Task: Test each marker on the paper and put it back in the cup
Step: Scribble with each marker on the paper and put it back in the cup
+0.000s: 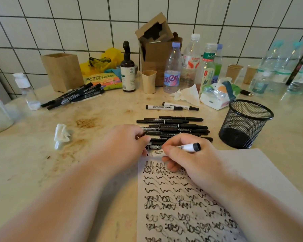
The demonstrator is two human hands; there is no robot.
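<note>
My right hand (pixel 191 159) grips a white marker (pixel 187 147) with a black end, its tip pointing left over the top edge of the scribbled paper (pixel 252 172). My left hand (pixel 126 145) pinches a small dark cap (pixel 144 133) beside that tip. Behind my hands lies a pile of black markers (pixel 175 127). Two white markers (pixel 171 107) lie farther back. The black mesh cup (pixel 243 123) stands at the right and looks empty. Another bunch of black markers (pixel 73 96) lies at the back left.
Plastic bottles (pixel 189 63), paper cups (pixel 148 81), a brown spray bottle (pixel 128 70), a cardboard box (pixel 156 41) and tissues (pixel 187 95) crowd the back by the tiled wall. A crumpled tissue (pixel 61 135) lies on the stained counter at the left.
</note>
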